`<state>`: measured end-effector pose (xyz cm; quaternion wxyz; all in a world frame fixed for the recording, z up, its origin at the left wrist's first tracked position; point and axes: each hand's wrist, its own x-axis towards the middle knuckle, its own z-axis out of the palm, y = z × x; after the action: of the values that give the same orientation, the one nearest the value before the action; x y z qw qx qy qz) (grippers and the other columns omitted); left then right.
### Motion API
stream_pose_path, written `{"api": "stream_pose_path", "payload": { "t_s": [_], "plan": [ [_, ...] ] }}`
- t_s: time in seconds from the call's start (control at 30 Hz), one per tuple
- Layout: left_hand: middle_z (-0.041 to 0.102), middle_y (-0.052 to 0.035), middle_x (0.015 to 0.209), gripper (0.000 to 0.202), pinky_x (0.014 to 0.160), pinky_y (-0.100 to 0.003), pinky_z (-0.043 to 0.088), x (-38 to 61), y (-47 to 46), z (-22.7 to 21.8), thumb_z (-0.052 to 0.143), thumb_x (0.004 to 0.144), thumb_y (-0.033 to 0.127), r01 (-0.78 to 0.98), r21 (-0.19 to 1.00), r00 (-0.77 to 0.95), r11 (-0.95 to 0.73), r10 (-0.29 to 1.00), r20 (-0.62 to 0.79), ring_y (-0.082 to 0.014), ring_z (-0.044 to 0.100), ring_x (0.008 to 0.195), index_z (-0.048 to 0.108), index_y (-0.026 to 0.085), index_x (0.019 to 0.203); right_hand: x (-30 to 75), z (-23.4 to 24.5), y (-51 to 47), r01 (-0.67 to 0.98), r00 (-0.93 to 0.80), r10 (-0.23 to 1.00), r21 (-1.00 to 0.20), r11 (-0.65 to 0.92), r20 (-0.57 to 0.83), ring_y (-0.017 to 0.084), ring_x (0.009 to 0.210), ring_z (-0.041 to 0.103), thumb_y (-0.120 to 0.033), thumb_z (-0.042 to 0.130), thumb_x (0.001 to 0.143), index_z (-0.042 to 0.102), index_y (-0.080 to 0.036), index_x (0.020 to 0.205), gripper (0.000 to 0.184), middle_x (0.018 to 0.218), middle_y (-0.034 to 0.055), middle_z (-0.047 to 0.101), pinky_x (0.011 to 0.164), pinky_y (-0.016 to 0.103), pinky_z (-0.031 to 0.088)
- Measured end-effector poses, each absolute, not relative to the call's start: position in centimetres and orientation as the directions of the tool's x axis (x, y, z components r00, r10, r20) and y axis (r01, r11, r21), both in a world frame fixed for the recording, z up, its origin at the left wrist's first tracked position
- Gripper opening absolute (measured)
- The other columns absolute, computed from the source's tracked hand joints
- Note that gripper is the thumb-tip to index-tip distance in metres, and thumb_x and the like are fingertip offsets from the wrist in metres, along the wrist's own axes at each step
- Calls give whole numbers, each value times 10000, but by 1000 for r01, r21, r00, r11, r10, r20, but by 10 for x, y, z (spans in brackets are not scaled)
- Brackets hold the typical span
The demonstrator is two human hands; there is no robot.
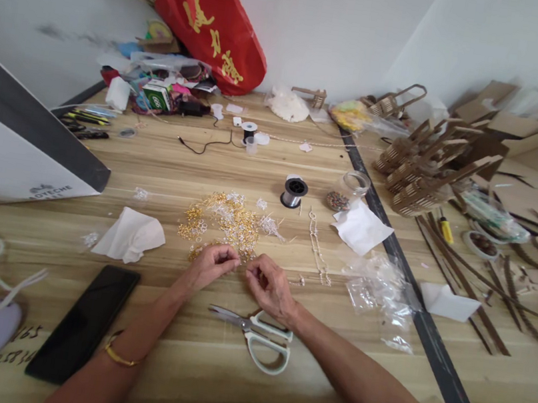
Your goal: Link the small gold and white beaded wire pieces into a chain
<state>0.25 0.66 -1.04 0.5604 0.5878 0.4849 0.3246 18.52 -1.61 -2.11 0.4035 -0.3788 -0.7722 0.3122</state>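
Observation:
My left hand [213,266] is closed in a pinch at the near edge of a pile of gold and silver beads [233,220]. Close beside it my right hand [270,286] is closed too, fingertips curled toward the left ones. Whatever lies between the fingertips is too small to make out. A beaded chain [316,242] lies to the right, with a short piece near my right hand. Scissors with pale handles [256,339] rest just below the hands, blades pointing left. Beyond the beads stands a spool of thin wire [294,192].
A black phone [84,322] and a crumpled tissue [131,235] lie left. Toward the right are a glass jar [353,186], a white paper [361,227], plastic bags [380,289] and several small woven baskets [418,183]. A white box [23,151] stands at the left edge.

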Motion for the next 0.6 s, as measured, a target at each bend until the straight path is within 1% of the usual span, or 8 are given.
{"api": "stream_pose_path", "payload": {
  "t_s": [0.3,0.6],
  "plan": [
    [609,-4,596,206,575,-229,460,3,6,-7,681,691,306,162,974,306,158,930,-202,-108,558,565,597,117,685,185,-19,-16,312,-399,832,-796,519,386,91,562,438,-183,480,860,536,-153,816,78,707,5,499,491,201,349],
    [650,-24,615,215,568,-236,487,2,8,-7,721,643,306,103,980,276,172,941,-194,-115,585,559,621,116,664,185,-22,-16,323,-407,827,-786,527,387,93,563,445,-195,475,873,543,-155,824,93,706,7,508,497,203,360]
  ]
}}
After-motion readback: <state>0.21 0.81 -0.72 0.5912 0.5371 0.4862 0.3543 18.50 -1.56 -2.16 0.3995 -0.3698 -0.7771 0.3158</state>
